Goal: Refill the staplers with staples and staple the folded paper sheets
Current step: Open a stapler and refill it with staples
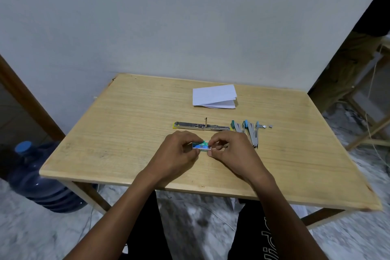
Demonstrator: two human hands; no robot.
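Note:
Both hands meet over the middle of the wooden table [118,133] on a small green-and-blue staple box [201,146]. My left hand [179,150] pinches its left end. My right hand [230,150] pinches the right end, fingertips at the box's opening. Just beyond the hands a long stapler [200,126] lies opened flat, metal channel up, yellow at its left tip. To its right lie two blue-and-grey staplers [249,131], also opened. Small staple pieces [267,126] rest beside them. A stack of folded white paper sheets [214,96] lies at the far middle of the table.
A large blue water bottle [40,177] stands on the floor left of the table. A wooden frame and cords [367,116] are at the right. The wall is directly behind the table's far edge. My legs are under the near edge.

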